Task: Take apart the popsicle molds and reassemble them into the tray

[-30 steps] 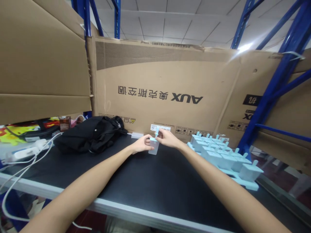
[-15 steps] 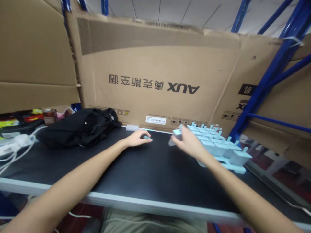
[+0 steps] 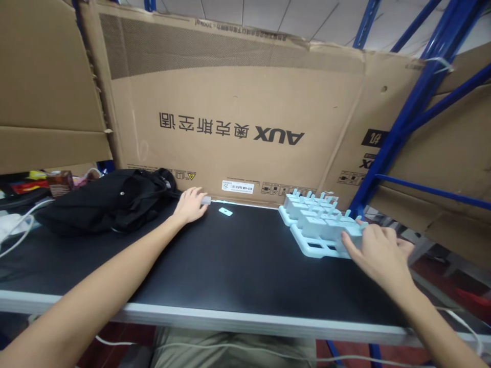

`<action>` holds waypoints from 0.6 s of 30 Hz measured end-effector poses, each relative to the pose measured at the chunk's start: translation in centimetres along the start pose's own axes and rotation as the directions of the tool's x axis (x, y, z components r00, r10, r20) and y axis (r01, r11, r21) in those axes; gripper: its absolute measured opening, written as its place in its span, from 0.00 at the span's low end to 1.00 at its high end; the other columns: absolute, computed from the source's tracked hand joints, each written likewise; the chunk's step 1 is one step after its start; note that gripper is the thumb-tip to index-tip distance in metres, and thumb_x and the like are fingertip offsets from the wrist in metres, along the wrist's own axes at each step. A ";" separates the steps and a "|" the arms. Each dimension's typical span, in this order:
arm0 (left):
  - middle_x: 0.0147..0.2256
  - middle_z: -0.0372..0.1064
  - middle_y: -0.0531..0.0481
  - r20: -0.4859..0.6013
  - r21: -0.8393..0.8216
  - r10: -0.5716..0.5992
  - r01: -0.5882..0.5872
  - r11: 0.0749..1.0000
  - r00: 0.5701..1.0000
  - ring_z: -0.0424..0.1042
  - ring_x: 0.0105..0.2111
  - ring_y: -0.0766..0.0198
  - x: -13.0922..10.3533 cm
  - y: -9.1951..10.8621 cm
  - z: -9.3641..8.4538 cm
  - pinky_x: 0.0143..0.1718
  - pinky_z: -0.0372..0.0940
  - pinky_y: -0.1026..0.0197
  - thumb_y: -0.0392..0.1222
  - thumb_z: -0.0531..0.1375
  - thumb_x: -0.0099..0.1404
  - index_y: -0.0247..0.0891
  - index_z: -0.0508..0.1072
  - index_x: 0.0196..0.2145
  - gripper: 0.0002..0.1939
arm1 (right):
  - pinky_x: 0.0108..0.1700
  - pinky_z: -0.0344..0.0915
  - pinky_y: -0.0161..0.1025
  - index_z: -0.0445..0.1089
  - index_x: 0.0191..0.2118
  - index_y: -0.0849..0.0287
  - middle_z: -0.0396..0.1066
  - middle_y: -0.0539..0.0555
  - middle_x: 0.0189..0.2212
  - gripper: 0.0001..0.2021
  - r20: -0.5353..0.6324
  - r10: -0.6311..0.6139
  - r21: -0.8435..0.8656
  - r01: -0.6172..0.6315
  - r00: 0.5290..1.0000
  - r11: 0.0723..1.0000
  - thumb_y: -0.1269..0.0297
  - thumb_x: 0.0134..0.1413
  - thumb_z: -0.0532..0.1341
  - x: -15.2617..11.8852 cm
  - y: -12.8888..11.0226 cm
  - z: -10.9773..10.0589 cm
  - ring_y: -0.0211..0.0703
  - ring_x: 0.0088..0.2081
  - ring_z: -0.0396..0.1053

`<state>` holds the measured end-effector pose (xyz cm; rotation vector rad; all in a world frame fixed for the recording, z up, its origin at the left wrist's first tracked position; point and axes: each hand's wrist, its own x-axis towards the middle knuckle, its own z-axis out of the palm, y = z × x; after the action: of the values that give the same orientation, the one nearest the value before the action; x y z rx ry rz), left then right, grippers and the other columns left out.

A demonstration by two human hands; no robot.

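Observation:
My left hand [image 3: 190, 205] is at the back of the table beside the black bag, its fingers closed round a small whitish translucent cup [image 3: 206, 200], only the end of which shows. Just right of it a light blue lid [image 3: 225, 211] lies flat on the black tabletop. My right hand [image 3: 381, 250] grips an ice pop mold [image 3: 348, 236] at the right end of the light blue rack [image 3: 311, 251]; the fingers partly hide this mold. Several more molds with upright stick handles stand in the rack, and open slots show at its front edge.
A black cloth bag [image 3: 111, 202] lies at the left, with white cables [image 3: 23, 232] and packets beyond it. A large cardboard sheet [image 3: 230, 92] walls off the back. Blue metal posts [image 3: 399, 117] rise at the right. The table's metal edge [image 3: 215, 319] runs along the front.
My left hand let go of the light blue lid and moved left to the translucent cup. My right hand moved right to the rack's end; the mold it held is no longer in the air.

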<state>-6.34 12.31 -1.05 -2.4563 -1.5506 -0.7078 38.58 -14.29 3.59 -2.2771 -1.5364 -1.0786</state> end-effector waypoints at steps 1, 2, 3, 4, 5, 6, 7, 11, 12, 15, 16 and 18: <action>0.66 0.51 0.41 0.006 0.030 -0.063 0.063 0.998 0.998 0.45 0.66 0.45 0.0 -0.7 0.2 0.65 0.43 0.44 0.51 0.54 0.64 0.40 0.66 0.58 0.27 | 0.41 0.59 0.59 0.69 0.49 0.65 0.71 0.69 0.42 0.29 0.004 0.004 -0.014 -0.003 1.000 1.000 0.46 0.63 0.44 0.0 -0.3 0.0 0.65 0.48 0.63; 0.66 0.51 0.40 0.027 0.046 -0.118 0.116 0.992 0.993 0.44 0.66 0.43 0.0 -1.4 0.5 0.64 0.44 0.44 0.51 0.54 0.63 0.39 0.66 0.58 0.27 | 0.41 0.59 0.58 0.69 0.49 0.67 0.71 0.69 0.42 0.30 0.008 0.001 -0.027 -0.001 1.000 1.000 0.46 0.63 0.43 0.0 -0.5 0.0 0.65 0.48 0.62; 0.65 0.51 0.39 0.056 0.049 -0.164 0.161 0.986 0.985 0.44 0.66 0.42 0.0 -1.9 0.8 0.64 0.47 0.43 0.52 0.54 0.63 0.39 0.66 0.57 0.27 | 0.42 0.60 0.58 0.69 0.49 0.68 0.70 0.69 0.43 0.30 0.006 -0.004 -0.037 0.004 1.000 0.999 0.46 0.63 0.43 0.0 -0.7 0.1 0.65 0.48 0.62; 0.64 0.52 0.38 0.086 0.042 -0.200 0.197 0.979 0.976 0.45 0.66 0.41 0.0 -2.3 1.0 0.63 0.49 0.43 0.53 0.54 0.63 0.38 0.66 0.56 0.27 | 0.42 0.60 0.57 0.69 0.50 0.69 0.70 0.69 0.44 0.30 -0.005 -0.008 -0.042 0.008 1.000 0.999 0.46 0.63 0.44 0.0 -0.9 0.2 0.66 0.49 0.61; 0.63 0.54 0.38 0.111 0.031 -0.224 0.222 0.975 0.968 0.46 0.65 0.41 0.1 -2.6 1.2 0.61 0.52 0.44 0.53 0.54 0.62 0.38 0.65 0.56 0.27 | 0.43 0.60 0.57 0.69 0.50 0.69 0.69 0.69 0.47 0.30 -0.021 -0.013 -0.042 0.012 1.000 0.999 0.46 0.64 0.44 -0.1 -1.0 0.2 0.66 0.50 0.60; 0.62 0.55 0.37 0.127 0.017 -0.237 0.237 0.971 0.963 0.48 0.65 0.41 0.1 -2.7 1.3 0.60 0.54 0.45 0.53 0.54 0.62 0.38 0.65 0.55 0.27 | 0.44 0.60 0.57 0.70 0.51 0.68 0.68 0.69 0.49 0.30 -0.041 -0.016 -0.039 0.014 0.999 0.999 0.47 0.63 0.45 -0.1 -1.1 0.3 0.67 0.51 0.59; 0.61 0.57 0.37 0.132 0.005 -0.241 0.243 0.970 0.961 0.49 0.64 0.42 0.1 -2.7 1.4 0.59 0.56 0.45 0.53 0.55 0.61 0.38 0.64 0.54 0.26 | 0.45 0.60 0.57 0.70 0.50 0.67 0.66 0.69 0.52 0.29 -0.060 -0.016 -0.033 0.014 0.998 0.999 0.47 0.63 0.46 -0.2 -1.2 0.4 0.67 0.53 0.58; 0.56 0.62 0.37 0.133 -0.021 -0.234 0.239 0.971 0.963 0.56 0.60 0.45 0.2 -2.3 1.1 0.56 0.60 0.47 0.52 0.55 0.61 0.39 0.64 0.50 0.23 | 0.48 0.59 0.59 0.73 0.47 0.64 0.63 0.67 0.57 0.26 -0.091 -0.014 -0.006 0.013 0.996 1.000 0.48 0.62 0.48 -0.2 -1.4 0.6 0.67 0.55 0.55; 0.55 0.62 0.37 0.142 -0.025 -0.236 0.242 0.970 0.961 0.58 0.59 0.45 0.2 -2.2 1.0 0.55 0.61 0.47 0.52 0.55 0.61 0.39 0.63 0.50 0.23 | 0.48 0.58 0.60 0.74 0.46 0.64 0.63 0.66 0.58 0.26 -0.086 -0.011 -0.002 0.011 0.996 1.000 0.48 0.62 0.48 -0.1 -1.4 0.6 0.67 0.56 0.54; 0.53 0.64 0.37 0.175 -0.033 -0.242 0.251 0.967 0.954 0.63 0.55 0.44 0.1 -2.0 0.7 0.52 0.62 0.47 0.52 0.54 0.61 0.39 0.63 0.50 0.22 | 0.49 0.57 0.62 0.73 0.47 0.62 0.61 0.64 0.61 0.26 -0.073 -0.027 -0.003 0.027 0.997 1.000 0.47 0.62 0.48 0.0 -1.7 0.8 0.66 0.58 0.53; 0.53 0.64 0.36 0.182 -0.032 -0.246 0.256 0.966 0.952 0.63 0.55 0.44 0.1 -1.9 0.7 0.52 0.63 0.46 0.52 0.54 0.61 0.39 0.62 0.50 0.22 | 0.50 0.56 0.62 0.73 0.46 0.62 0.59 0.64 0.62 0.26 -0.074 -0.038 -0.006 0.037 0.997 0.999 0.47 0.62 0.47 0.0 -1.8 0.9 0.66 0.59 0.53; 0.54 0.64 0.36 0.189 -0.027 -0.262 0.271 0.962 0.947 0.63 0.55 0.43 0.0 -1.7 0.6 0.51 0.62 0.46 0.52 0.54 0.61 0.39 0.63 0.50 0.22 | 0.52 0.53 0.63 0.73 0.44 0.61 0.57 0.63 0.63 0.25 -0.083 -0.056 -0.003 0.056 0.995 0.998 0.48 0.62 0.47 0.1 -2.0 1.1 0.65 0.59 0.53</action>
<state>-7.67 13.34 -1.77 -2.4341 -1.9857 -0.5790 37.32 -12.78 2.38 -2.1724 -1.5764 -1.1721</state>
